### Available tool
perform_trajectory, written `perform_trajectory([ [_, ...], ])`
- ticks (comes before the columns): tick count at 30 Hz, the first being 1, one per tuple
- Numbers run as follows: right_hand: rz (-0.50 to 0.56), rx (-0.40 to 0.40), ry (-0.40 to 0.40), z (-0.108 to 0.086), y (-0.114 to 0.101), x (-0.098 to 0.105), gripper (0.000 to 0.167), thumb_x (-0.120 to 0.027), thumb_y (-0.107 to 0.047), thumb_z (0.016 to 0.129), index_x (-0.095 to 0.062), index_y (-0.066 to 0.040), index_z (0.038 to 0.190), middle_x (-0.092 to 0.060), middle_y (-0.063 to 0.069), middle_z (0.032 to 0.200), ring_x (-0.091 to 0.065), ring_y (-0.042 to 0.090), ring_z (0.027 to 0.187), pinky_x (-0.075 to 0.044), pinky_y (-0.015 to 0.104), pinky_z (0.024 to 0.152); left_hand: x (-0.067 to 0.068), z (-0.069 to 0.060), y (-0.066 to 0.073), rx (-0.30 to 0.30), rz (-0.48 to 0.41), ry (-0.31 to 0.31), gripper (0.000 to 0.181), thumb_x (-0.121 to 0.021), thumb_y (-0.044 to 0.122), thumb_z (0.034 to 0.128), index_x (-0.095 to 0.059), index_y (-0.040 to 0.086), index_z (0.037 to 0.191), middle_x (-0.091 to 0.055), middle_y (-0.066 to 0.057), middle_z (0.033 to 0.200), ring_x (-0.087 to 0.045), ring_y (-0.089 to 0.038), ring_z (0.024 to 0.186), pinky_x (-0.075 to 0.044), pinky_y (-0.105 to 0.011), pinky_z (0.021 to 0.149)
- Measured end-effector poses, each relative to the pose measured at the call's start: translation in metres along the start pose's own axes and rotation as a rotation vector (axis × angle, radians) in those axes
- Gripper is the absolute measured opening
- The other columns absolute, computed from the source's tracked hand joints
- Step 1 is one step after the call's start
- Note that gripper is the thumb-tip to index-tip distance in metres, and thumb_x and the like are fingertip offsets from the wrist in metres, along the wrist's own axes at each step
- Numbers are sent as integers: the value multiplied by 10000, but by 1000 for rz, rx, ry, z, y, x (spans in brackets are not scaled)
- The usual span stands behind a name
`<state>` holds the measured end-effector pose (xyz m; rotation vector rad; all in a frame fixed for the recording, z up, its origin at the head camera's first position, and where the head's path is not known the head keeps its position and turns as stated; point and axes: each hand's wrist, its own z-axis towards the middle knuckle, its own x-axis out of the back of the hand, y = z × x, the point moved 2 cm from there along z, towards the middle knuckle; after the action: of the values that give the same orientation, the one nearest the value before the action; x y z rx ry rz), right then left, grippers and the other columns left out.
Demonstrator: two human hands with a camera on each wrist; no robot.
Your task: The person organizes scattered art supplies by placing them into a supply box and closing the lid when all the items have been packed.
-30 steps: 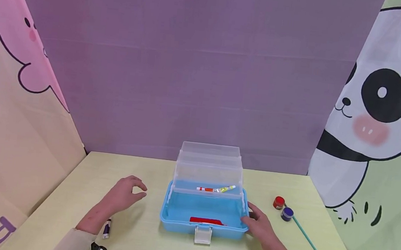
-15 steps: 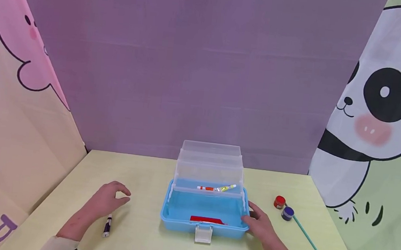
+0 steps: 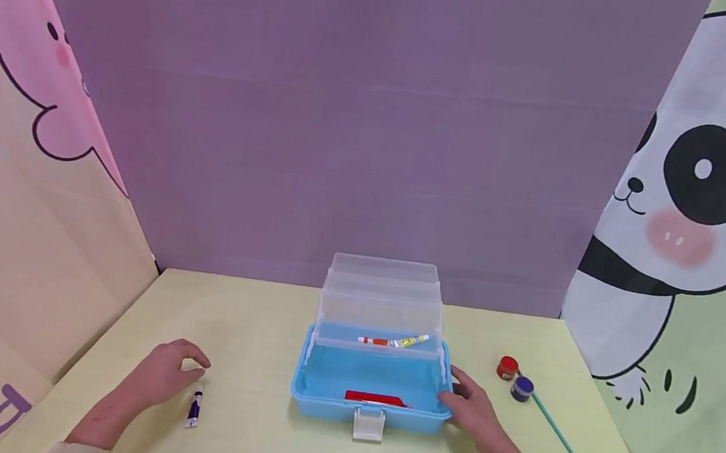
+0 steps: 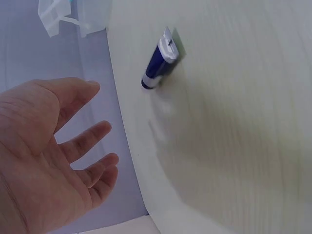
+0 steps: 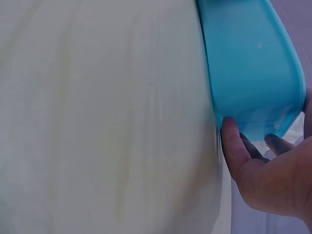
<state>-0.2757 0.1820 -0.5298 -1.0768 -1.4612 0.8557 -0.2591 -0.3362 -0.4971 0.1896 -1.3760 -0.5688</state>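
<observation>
My left hand (image 3: 160, 375) hovers over the table's left side with fingers loosely bent and nothing in them. Just to its right lies a small purple-and-white paint tube (image 3: 194, 407), apart from the fingers; the left wrist view shows this tube (image 4: 157, 66) on the table too. At the centre stands a blue plastic box (image 3: 317, 408) with its clear lid (image 3: 383, 288) raised. My right hand (image 3: 475, 419) holds the box's right wall, thumb on the rim and fingers outside. Inside the box lies a red object (image 3: 374, 398).
An orange-and-white tube (image 3: 376, 341) and a yellow tube (image 3: 414, 341) lie toward the box's back, by the clear lid section. Right of the box are a red jar (image 3: 507, 367), a purple jar (image 3: 521, 389) and a thin turquoise stick (image 3: 559, 435). A purple backdrop (image 3: 374, 124) rises behind the table.
My left hand has moved left and toward me, leaving the purple tube fully uncovered. The right hand stays on the box, which has not moved.
</observation>
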Motion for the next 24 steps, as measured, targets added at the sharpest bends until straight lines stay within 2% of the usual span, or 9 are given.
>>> perform_trajectory([
  [7,-15,0,0,0,-1,-1,668,-660,-156,864,-401,-63,1472,-506,291,1301,-559,411,1091,-567,433,773,1,-6,-10,-44,33,-19,193,-716,-11,738,-729,159,829,-664,-74,996,-624,-338,955,-493,-490,827],
  [14,-13,8,-4,0,-1,0,661,-660,-152,866,-405,-61,1469,-508,294,1295,-547,421,1102,-563,438,785,-3,-4,-8,-146,70,-9,290,-715,-73,657,-739,198,757,-686,-64,962,-612,-355,1001,-490,-504,869],
  [18,18,16,1,0,1,0,650,-655,-131,860,-419,-61,1462,-527,278,1276,-563,398,1082,-564,437,782,-8,-2,-10,-157,95,-52,278,-753,-53,640,-740,213,718,-678,-133,993,-606,-396,991,-502,-523,830],
  [21,32,19,-1,0,2,0,646,-658,-127,860,-426,-61,1459,-539,263,1260,-576,373,1057,-566,433,779,-9,-1,-10,-148,79,-94,256,-787,-37,629,-744,203,706,-651,-201,1038,-600,-426,966,-511,-526,794],
  [24,29,16,-1,-1,2,1,649,-662,-129,862,-423,-60,1460,-537,264,1262,-577,370,1053,-567,433,776,-10,0,-9,-151,64,-118,245,-816,-9,632,-748,216,703,-647,-203,1054,-605,-417,965,-512,-522,800],
])
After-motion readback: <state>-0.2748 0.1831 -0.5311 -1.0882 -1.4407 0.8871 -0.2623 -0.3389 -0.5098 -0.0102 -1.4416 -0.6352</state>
